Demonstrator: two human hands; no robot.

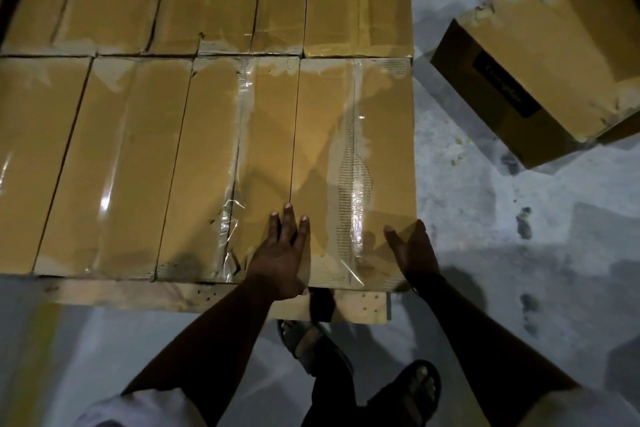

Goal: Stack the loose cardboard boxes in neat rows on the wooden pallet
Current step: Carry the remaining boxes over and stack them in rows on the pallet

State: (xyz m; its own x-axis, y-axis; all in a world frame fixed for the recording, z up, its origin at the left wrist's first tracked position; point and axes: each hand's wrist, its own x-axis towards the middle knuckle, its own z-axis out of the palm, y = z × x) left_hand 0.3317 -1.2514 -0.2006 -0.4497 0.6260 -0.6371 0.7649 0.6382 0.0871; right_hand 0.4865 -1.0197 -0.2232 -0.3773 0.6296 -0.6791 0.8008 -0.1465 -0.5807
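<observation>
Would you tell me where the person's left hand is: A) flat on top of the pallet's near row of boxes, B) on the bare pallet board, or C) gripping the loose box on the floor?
A: the left hand lies with straight fingers on top of the near row of boxes.
</observation>
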